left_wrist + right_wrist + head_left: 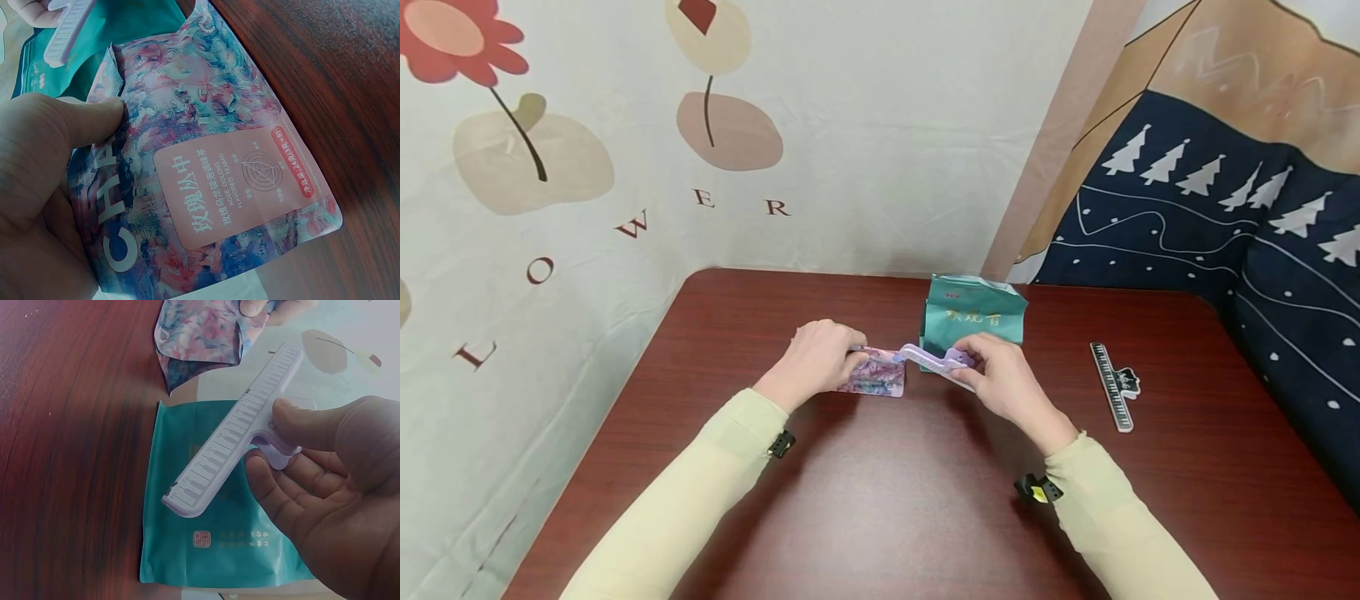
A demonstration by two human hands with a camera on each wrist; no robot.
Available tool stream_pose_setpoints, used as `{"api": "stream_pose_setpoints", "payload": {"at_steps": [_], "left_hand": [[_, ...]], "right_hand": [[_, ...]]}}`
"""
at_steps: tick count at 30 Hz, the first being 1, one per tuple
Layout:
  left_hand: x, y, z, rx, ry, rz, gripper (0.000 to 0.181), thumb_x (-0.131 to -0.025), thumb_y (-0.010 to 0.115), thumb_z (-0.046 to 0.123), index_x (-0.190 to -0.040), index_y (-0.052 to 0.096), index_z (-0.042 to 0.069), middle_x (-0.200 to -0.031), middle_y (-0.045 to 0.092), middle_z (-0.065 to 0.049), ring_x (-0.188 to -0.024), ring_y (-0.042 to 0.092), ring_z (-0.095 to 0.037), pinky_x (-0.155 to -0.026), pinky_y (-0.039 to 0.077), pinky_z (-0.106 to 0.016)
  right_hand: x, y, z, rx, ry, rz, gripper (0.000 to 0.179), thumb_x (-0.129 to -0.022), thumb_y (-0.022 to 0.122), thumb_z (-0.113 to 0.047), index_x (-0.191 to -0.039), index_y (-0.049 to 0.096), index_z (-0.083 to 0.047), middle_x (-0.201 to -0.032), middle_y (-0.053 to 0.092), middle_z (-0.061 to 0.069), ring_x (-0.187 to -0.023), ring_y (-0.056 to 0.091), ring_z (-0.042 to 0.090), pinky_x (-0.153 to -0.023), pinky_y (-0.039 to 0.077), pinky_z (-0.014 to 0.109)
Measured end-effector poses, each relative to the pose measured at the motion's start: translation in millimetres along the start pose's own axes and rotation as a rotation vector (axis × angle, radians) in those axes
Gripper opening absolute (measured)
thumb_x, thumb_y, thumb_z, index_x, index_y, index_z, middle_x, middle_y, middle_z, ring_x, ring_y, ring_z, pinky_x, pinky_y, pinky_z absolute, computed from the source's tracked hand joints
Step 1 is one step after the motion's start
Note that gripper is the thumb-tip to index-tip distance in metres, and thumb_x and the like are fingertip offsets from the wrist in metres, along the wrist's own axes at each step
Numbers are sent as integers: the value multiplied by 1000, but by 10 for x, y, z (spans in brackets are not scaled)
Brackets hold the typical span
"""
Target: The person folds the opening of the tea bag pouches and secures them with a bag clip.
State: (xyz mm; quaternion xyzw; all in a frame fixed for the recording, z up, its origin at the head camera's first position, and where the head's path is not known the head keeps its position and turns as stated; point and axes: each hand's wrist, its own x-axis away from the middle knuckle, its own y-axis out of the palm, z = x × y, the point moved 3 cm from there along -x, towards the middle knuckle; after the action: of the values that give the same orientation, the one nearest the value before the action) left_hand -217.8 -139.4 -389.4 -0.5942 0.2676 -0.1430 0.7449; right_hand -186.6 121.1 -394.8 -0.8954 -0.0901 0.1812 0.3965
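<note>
Left hand (822, 357) pinches patterned pouch (880, 377) by an edge. Right hand (1000, 375) grips lilac clip (925, 358) just right of pouch, long axis slanting far-left to near-right, 1 end pouchward; contact unclear.

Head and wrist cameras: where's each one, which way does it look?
Head: worn there, looking forward and down; left hand, right hand and pale-yellow sleeves show.
Left wrist: worn there, facing pink-and-blue patterned pouch; both hands partly show.
Right wrist: worn there, facing pale-purple plastic clip; both hands partly show.
Wrist views share a shiny green pouch.
</note>
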Motion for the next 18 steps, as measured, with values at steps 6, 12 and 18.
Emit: {"api": "stream_pose_setpoints", "payload": {"at_steps": [6, 12, 18], "left_hand": [[2, -4, -3, 6, 1, 4, 17, -93, 77, 23, -77, 72, 18, -68, 68, 4, -61, 59, -18, -54, 47, -39], [-2, 4, -4, 4, 2, 0, 18, -93, 76, 23, -77, 72, 18, -66, 66, 5, -60, 57, -18, -54, 46, -39], [-2, -6, 1, 1, 0, -3, 19, -93, 76, 23, -76, 70, 18, -63, 63, 6, -59, 55, -17, -53, 45, -37]], "right_hand": [[-20, 22, -35, 11, -6, -1, 25, -83, 85, -4, -106, 75, -4, -99, 71, 9, -82, 62, 22, -73, 54, 36], [-39, 56, -57, 8, 1, -12, 23, -83, 86, -4, -103, 75, -5, -96, 70, 8, -80, 60, 20, -70, 52, 33], [-62, 102, -83, -11, 19, -26, 21, -82, 85, -2, -100, 74, -6, -92, 67, 6, -79, 58, 19, -70, 50, 33]]}}
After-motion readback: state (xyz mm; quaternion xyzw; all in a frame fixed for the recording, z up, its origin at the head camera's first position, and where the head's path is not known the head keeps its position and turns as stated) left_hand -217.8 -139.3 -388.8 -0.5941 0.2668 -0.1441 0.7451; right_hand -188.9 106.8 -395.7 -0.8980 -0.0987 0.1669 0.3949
